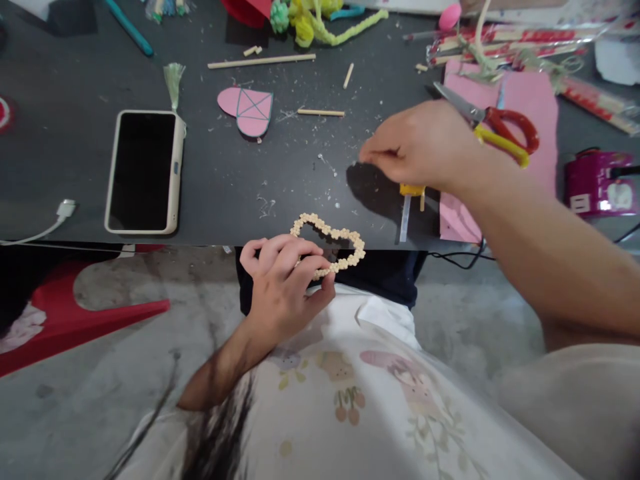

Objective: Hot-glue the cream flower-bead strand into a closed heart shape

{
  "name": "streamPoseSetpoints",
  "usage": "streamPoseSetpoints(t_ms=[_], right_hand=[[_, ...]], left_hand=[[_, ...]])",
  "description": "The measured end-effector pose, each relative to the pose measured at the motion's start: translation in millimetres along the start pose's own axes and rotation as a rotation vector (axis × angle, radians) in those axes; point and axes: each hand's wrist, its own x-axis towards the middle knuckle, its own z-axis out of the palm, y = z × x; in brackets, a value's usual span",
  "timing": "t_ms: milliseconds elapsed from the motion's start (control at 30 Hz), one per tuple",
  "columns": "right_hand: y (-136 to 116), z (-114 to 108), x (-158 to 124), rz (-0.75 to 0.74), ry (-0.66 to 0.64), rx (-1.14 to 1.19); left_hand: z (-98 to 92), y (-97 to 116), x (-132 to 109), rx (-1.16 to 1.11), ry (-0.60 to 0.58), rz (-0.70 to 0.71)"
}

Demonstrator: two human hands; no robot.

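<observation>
A heart-shaped ring of small cream pieces (356, 245) lies at the table's front edge, its left part held by my left hand (287, 280) between thumb and fingers. My right hand (420, 143) is above the dark table (220, 180), its thumb and fingertips pressed together; whatever they hold, if anything, is too small to make out. Just below my right hand is a yellow tool (411, 190) with a clear stick (405, 220) pointing toward me, partly hidden by the hand. Scissors (500, 130) with red and yellow handles lie beyond my right wrist.
A phone (144, 172) lies at the left, near a white cable plug (66, 209). Pink pieces (254, 112) and thin wooden sticks (321, 113) lie mid-table. Pink paper (540, 160) is under the scissors, with a purple device (600, 183) farther right.
</observation>
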Motion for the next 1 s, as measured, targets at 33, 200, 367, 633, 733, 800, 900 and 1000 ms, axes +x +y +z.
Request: streamPoseSetpoints(t_ms=[33, 200, 367, 633, 733, 800, 900, 1000], right_hand=[[5, -6, 2, 0.039, -0.062, -0.206], [29, -32, 11, 0.202, -0.116, -0.451], [54, -40, 11, 0.298, -0.141, -0.555], [45, -57, -5, 0.332, -0.159, -0.468], [39, -59, -18, 0.404, -0.144, -0.523], [33, -55, -33, 0.356, -0.061, -0.488], [13, -43, -64, 0.331, 0.016, -0.403], [-20, -26, -100, 0.262, 0.153, -0.03]], left_hand=[[1.4, 0, -1, 0.004, 0.002, 0.001], [9.5, 0, -6, 0.05, -0.004, 0.024], [16.9, 2, -9, 0.15, 0.026, 0.075], [24.6, 7, -13, 0.205, 0.034, 0.083], [26.8, 9, -14, 0.209, 0.044, 0.08], [27.4, 10, -13, 0.215, 0.059, 0.076], [26.9, 12, -10, 0.218, 0.075, 0.05], [25.1, 14, -8, 0.19, 0.092, 0.03]])
